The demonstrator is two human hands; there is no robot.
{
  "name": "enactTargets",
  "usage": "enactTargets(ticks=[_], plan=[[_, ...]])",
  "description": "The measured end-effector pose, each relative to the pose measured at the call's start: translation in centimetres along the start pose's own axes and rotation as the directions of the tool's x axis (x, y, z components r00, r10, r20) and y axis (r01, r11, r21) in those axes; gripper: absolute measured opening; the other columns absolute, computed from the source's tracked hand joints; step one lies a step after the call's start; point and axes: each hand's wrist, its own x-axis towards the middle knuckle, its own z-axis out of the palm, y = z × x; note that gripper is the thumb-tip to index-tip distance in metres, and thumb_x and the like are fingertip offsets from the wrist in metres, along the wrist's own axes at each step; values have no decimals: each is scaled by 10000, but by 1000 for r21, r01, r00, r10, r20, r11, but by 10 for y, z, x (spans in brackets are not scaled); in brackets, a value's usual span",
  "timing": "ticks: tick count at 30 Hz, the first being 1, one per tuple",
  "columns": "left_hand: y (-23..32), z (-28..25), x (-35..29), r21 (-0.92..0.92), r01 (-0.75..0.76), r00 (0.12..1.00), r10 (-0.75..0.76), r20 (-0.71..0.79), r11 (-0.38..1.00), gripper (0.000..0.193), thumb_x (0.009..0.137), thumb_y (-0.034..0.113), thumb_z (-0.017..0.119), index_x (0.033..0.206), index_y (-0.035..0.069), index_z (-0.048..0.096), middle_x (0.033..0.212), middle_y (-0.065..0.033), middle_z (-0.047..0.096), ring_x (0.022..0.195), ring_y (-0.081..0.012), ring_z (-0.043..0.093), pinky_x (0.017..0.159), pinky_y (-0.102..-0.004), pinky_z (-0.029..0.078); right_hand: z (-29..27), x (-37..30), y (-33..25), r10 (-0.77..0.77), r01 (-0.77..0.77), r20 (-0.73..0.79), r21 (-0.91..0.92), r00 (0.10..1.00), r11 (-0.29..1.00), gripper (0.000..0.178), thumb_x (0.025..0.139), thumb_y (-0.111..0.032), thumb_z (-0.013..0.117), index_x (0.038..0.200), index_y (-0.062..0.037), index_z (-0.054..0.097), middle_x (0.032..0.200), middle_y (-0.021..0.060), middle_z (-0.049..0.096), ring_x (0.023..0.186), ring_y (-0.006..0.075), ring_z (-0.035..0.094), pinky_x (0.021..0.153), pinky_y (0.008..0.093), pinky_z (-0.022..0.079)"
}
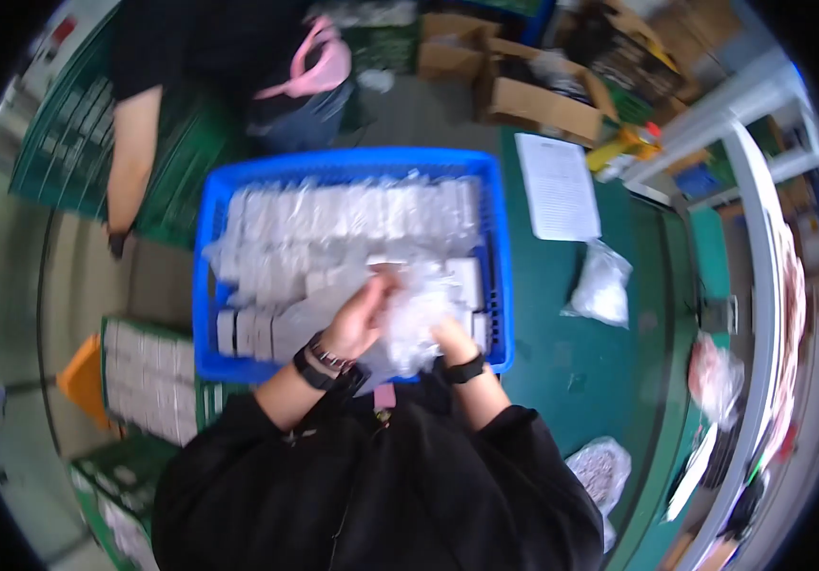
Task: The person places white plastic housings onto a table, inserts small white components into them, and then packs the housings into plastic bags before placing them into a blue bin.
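Observation:
Over the near part of a blue plastic crate [202,314], I hold a crumpled clear plastic bag [414,309] between both hands. My left hand [362,312] grips its left side, with the fingers curled and blurred by motion. On the other side my right hand [450,341] grasps the bag, its fingers partly covered by the film. Beneath, the crate is packed with rows of small white boxes [352,211], many wrapped in clear film. The bag and my hands hide the boxes in the near middle. Whether anything is inside the bag I cannot tell.
The crate rests on a green table [562,381] with a printed sheet [559,186] and a filled plastic bag [602,285] to its right. Cardboard boxes [538,100] stand beyond. At the far left, a co-worker's arm [133,157] hangs beside green crates [67,152].

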Motion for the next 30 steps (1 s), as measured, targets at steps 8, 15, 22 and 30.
enactTargets(ticks=[8,15,22,30], plan=[[1,-103,-14,673,-52,989,-53,135,738,203,850,252,478,917,64,519,798,-10,554,733,-96,533,629,-239,423,48,5,57,285,-242,34,-438,958,866,274,754,-167,537,997,-40,542,959,115,578,899,228,557,767,332,441],[109,-308,22,967,186,901,422,-98,-173,249,725,156,544,961,77,534,920,-105,555,913,-282,514,776,-391,415,104,147,120,-131,243,212,-678,968,694,202,728,-168,510,865,-49,597,835,160,593,713,355,562,658,413,459],[134,-453,45,822,180,954,301,-11,-540,338,710,218,534,1030,116,503,1037,-84,513,1042,-258,434,899,-372,334,181,290,214,186,88,183,-899,965,430,239,660,-152,510,815,-21,637,1146,123,489,1104,259,406,909,385,334],[117,-433,27,766,173,970,242,-24,-619,352,699,236,532,1033,125,507,1076,-78,479,1047,-247,431,923,-360,306,199,298,239,503,8,103,-982,858,187,392,696,-154,492,1070,-59,556,1122,95,459,1067,282,377,883,445,303]])
